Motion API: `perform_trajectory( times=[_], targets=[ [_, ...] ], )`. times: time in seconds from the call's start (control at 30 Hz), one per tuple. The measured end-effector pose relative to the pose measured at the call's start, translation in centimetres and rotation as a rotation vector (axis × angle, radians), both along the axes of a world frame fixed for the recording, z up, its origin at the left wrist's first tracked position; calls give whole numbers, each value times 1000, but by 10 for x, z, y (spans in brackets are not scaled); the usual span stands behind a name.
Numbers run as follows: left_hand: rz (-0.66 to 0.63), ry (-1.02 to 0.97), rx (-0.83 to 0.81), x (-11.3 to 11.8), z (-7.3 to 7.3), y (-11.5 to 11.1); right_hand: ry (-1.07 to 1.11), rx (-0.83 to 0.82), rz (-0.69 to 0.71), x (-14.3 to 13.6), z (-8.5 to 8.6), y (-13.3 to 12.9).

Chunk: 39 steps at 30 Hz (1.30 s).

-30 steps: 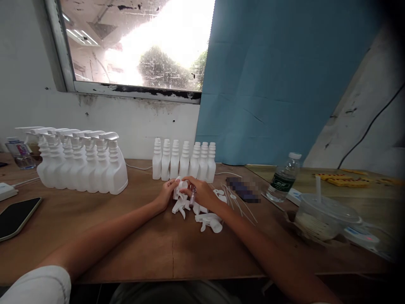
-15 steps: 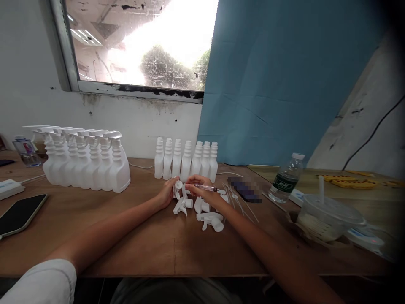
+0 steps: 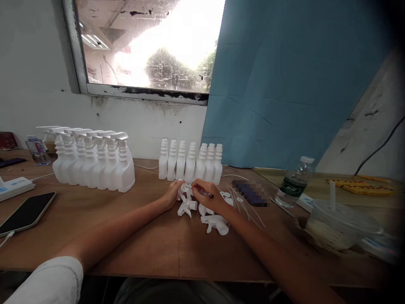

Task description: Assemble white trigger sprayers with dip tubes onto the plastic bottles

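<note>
The left hand [image 3: 172, 193] grips a white trigger-sprayer head [image 3: 184, 189]. Just beside, the right hand [image 3: 209, 188] pinches an apparent pen [image 3: 207, 194], slanted toward it.

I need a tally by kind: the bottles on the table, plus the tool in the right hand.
White bottles with trigger spray heads: 7
White bottles without spray heads: 7
Clear labelled drink bottles: 2
Pen-like tool in the right hand: 1
Total: 17
</note>
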<state>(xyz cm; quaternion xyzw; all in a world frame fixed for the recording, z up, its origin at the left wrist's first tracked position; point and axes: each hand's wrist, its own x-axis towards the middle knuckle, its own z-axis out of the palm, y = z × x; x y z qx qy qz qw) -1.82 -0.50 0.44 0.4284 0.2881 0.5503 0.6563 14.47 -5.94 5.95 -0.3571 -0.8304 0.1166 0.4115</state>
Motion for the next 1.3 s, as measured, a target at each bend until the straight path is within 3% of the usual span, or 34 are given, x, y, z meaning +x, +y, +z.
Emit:
perform_trajectory(
  times=[0.17,0.33,0.83,1.1,1.2,1.3],
  targets=[
    [11,23,13,1,0,0,-222,162,59,1,2,-4],
    [30,45,15,0,-1,2,-179,136,47,-5,-3,0],
    [-43,86,84,1,1,-2,145,-283,75,-5,-4,5],
    [11,69,60,1,-3,3,-130,79,-61,-17,-12,2],
    [-1,87,63,0,-2,2,-146,80,-28,-16,-13,5],
    [-26,100,81,1,0,0,-11,-70,-12,-12,-10,9]
  ],
)
